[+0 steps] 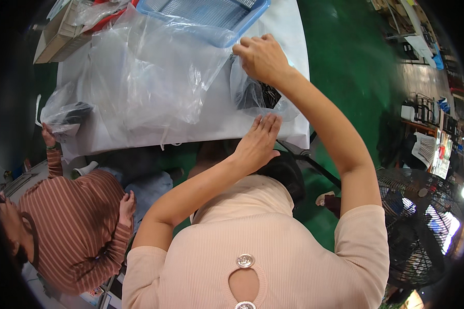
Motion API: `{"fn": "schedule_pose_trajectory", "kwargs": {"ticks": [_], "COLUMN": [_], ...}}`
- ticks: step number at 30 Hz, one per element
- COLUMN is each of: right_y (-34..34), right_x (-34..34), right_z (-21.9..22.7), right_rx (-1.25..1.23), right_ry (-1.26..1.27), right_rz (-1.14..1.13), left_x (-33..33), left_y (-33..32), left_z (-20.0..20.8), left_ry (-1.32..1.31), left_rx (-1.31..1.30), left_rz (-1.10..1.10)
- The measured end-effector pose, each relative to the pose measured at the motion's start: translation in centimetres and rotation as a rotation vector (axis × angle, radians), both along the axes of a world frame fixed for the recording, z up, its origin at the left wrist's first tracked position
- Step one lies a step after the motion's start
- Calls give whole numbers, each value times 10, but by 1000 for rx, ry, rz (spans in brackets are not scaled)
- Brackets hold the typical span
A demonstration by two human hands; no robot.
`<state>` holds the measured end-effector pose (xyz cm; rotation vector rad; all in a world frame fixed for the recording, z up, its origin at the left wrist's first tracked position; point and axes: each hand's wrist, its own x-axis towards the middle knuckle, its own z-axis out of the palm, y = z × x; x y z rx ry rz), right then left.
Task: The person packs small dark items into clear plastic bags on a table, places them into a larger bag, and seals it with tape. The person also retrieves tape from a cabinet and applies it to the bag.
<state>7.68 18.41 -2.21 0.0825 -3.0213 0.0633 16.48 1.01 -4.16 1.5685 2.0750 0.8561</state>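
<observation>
A clear plastic bag (246, 98) with dark, black contents (269, 96) lies on the white-covered table near its right corner. My right hand (262, 57) is above the far end of this bag, fingers curled in a pinch on its plastic edge; the fingertips are partly hidden. At the bag's near end rests my left hand (258, 138), its fingers stretched out flat and touching the plastic. To the left spreads a large heap of clear plastic bags (154, 77). What exactly the black contents are cannot be made out.
A blue plastic basket (252, 10) stands at the table's far side. A cardboard box (62, 33) is at far left. On the left a co-worker in a striped top (77, 221) reaches toward another clear bag (67, 110) with something dark inside. A black fan (417, 226) stands at right.
</observation>
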Motion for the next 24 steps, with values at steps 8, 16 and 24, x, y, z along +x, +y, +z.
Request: {"fn": "schedule_pose_trajectory", "kwargs": {"ticks": [8, 16, 24], "right_y": [7, -7, 8], "right_x": [-18, -30, -11], "right_z": [10, 6, 51], "right_rx": [-26, -89, -301], "right_ry": [32, -59, -15], "right_rz": [-47, -178, -314], "left_x": [4, 12, -13], "left_y": [6, -4, -80], "left_z": [-17, -65, -30], "left_ry": [83, 54, 222], "left_rx": [90, -211, 142], "left_rz": [57, -6, -93]}}
